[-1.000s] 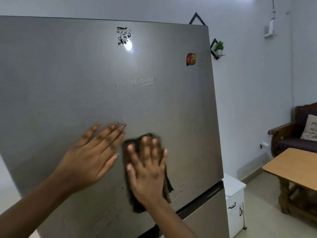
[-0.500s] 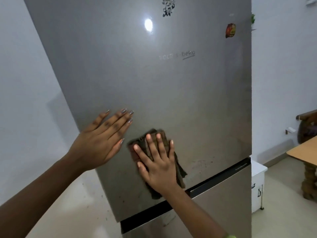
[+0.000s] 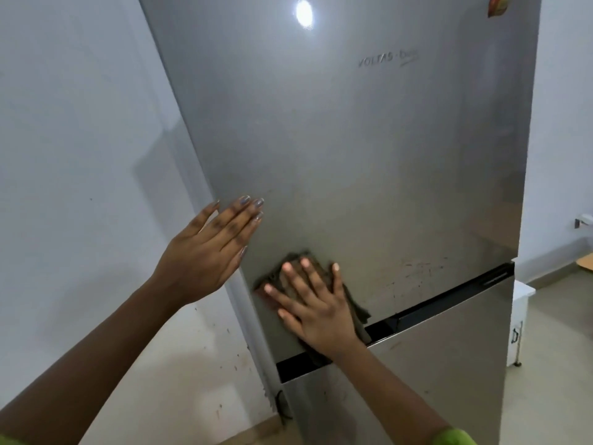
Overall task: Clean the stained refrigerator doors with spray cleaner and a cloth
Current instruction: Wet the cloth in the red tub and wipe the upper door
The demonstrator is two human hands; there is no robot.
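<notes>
Steel fridge door (image 3: 369, 155) slick, stiff; your right hand (image 3: 317, 313), fingers flat, pins limp cloth (image 3: 358, 309) lower centre, so spread palm over it; left hand (image 3: 208, 252) flat, empty, at door edge.

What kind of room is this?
Probably a room in a home, maybe a kitchen corner: a tall steel fridge stands by a white wall, with a small white cabinet beside it.

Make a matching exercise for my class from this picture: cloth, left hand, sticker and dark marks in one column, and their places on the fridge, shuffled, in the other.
1 cloth
2 left hand
3 sticker
4 dark marks

A top right of the upper door
B under the right hand
C at the door's left edge, fingers straight
D low on the door, right of the cloth

Pairs: 1-B, 2-C, 3-A, 4-D
</notes>
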